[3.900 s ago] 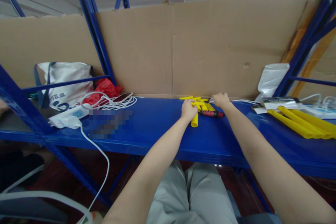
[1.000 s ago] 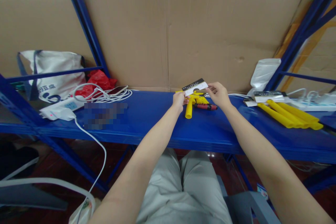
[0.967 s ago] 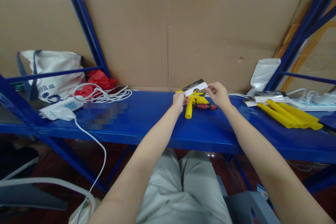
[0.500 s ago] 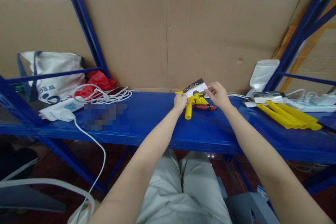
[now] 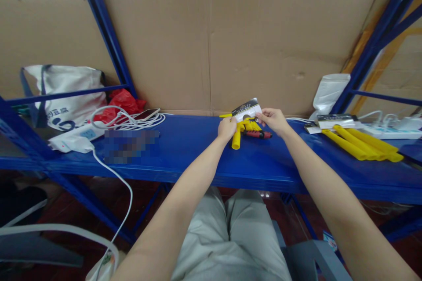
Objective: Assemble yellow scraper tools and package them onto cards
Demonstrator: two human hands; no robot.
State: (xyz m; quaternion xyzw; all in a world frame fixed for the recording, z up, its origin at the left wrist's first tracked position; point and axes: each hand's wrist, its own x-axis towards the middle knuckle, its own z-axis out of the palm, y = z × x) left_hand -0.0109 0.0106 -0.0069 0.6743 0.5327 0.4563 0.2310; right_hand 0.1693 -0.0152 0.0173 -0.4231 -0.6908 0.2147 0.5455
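A black-and-white card is held tilted over the blue shelf, between my two hands. My left hand is closed on the card's left side, beside a yellow tube that points toward me. At the card's lower right edge, the fingertips of my right hand pinch it. Several yellow pieces lie bunched beneath the card; their exact shape is unclear. Just below them rests a red-and-black handled tool, its left end hidden by the yellow pieces.
Several yellow tubes with a card top lie at the right, before a white power strip. On the left are a coiled white cable, another power strip, a red bag and a cloth bag. Cardboard stands behind.
My right hand has moved slightly down and its fingers have closed on the card's right edge. The card has shifted a little to the right. My left hand stays nearly in place.
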